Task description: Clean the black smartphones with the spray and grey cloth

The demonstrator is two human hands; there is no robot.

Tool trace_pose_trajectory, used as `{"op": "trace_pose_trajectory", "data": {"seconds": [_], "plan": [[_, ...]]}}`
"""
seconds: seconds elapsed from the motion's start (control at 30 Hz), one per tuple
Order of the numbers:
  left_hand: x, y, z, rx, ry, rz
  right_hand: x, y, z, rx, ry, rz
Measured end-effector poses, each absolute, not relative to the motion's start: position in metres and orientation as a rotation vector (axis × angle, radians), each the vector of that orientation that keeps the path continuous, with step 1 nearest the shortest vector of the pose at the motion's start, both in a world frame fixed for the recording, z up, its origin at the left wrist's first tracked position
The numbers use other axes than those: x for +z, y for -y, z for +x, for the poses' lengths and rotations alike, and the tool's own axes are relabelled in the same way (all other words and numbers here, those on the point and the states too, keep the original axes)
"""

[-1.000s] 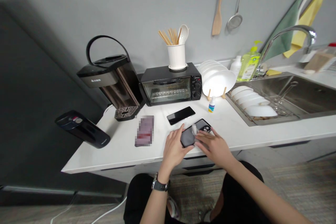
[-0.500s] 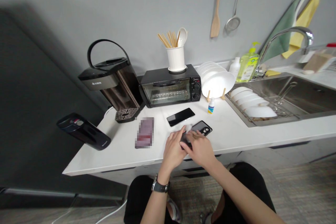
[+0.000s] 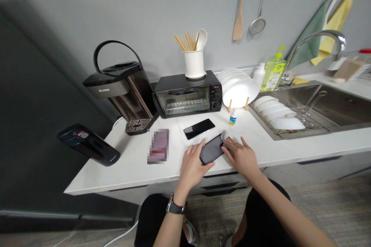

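Note:
A dark phone case (image 3: pixel 212 149) lies on the white counter in front of me, its camera end covered by my right hand. My left hand (image 3: pixel 193 164) grips the near left end of the case between thumb and fingers. Pressed to the far right end, my right hand (image 3: pixel 241 157) has a small crumpled whitish wipe (image 3: pixel 224 135) under its bent fingers. Just beyond the hands rests a black-screened phone (image 3: pixel 199 128). A little white bottle with a blue and yellow label (image 3: pixel 232 118) stands upright to the right of that phone.
A blurred-out purple packet (image 3: pixel 159 146) and a dark thermos jug (image 3: pixel 89 144) are to the left. Behind stand a water dispenser (image 3: pixel 121 92), a toaster oven (image 3: pixel 187 96) and racked white plates (image 3: pixel 242 92). The sink (image 3: pixel 342 102) is at right.
My right hand has slid right along the case with the wipe, uncovering the case's middle. My left hand stays at the left end.

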State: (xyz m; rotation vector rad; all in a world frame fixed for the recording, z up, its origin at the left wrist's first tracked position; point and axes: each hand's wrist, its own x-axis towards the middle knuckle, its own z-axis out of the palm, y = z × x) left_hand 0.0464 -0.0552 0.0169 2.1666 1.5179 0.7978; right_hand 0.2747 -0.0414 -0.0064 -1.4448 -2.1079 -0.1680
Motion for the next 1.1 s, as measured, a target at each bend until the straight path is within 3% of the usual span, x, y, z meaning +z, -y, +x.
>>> {"op": "trace_pose_trajectory", "data": {"seconds": [0.27, 0.57, 0.87, 1.1], "plan": [[0.016, 0.053, 0.045, 0.812, -1.49, 2.164, 0.002, 0.038, 0.21, -0.146, 2.026, -1.567], [0.013, 0.058, 0.042, 0.803, -1.49, 2.203, 0.005, 0.085, 0.211, 0.241, 2.211, -1.204], [0.016, 0.055, 0.047, 0.829, -1.504, 2.179, -0.006, 0.043, 0.27, -0.166, 2.076, -1.513], [0.016, 0.054, 0.047, 0.849, -1.486, 2.166, 0.003, 0.045, 0.212, -0.064, 2.077, -1.496]]}}
